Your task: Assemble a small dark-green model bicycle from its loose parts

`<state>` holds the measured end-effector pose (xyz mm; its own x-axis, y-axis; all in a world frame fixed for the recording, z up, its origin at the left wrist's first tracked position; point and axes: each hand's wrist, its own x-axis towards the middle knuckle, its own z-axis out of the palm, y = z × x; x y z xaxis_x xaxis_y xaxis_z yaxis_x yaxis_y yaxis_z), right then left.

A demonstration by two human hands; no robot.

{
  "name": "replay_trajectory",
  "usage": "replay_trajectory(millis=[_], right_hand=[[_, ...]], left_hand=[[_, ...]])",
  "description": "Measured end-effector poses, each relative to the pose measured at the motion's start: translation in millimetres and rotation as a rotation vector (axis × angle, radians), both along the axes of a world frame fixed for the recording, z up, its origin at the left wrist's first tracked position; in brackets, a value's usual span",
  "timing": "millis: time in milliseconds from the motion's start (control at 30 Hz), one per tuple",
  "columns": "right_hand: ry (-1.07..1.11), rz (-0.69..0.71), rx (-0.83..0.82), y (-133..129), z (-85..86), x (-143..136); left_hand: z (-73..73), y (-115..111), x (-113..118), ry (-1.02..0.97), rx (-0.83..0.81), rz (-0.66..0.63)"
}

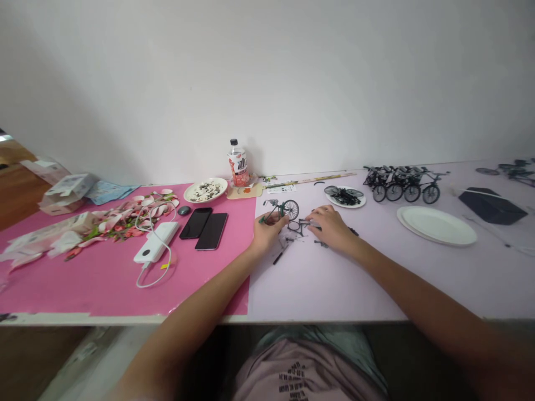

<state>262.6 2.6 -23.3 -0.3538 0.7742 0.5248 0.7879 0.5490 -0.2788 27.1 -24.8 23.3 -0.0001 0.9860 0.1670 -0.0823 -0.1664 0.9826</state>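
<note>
My left hand (267,235) is closed around a small green model bicycle (273,204), holding it just above the table with its spoked wheel (291,210) facing right. Close beside it, my right hand (333,229) rests low over the table with bent fingers pressed together at a small dark part; what exactly they pinch cannot be made out. Between and below the hands lie loose small bicycle parts (295,226). A short black-handled tool, perhaps a screwdriver (277,258), lies nearer to me.
Behind my right hand stands a plate of black parts (363,201). Several finished-looking model bicycles (412,192) line the wall, with stacked white plates (443,240) before them. Leftward are two phones (211,231), a white power bank (157,241), pink petals (111,216) and a bottle (238,167).
</note>
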Motion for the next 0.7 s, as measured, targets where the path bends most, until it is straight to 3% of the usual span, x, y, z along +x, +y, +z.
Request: replay_trajectory(millis=[400, 700], right_hand=[[0.010, -0.077, -0.032, 9, -2.5, 2], [-0.086, -0.202, -0.128, -1, 17.3, -2]], left_hand=[[-4.3, 4, 0, -0.014, -0.020, -0.003], [-6.8, 7, 1, -0.023, -0.009, 0.024]])
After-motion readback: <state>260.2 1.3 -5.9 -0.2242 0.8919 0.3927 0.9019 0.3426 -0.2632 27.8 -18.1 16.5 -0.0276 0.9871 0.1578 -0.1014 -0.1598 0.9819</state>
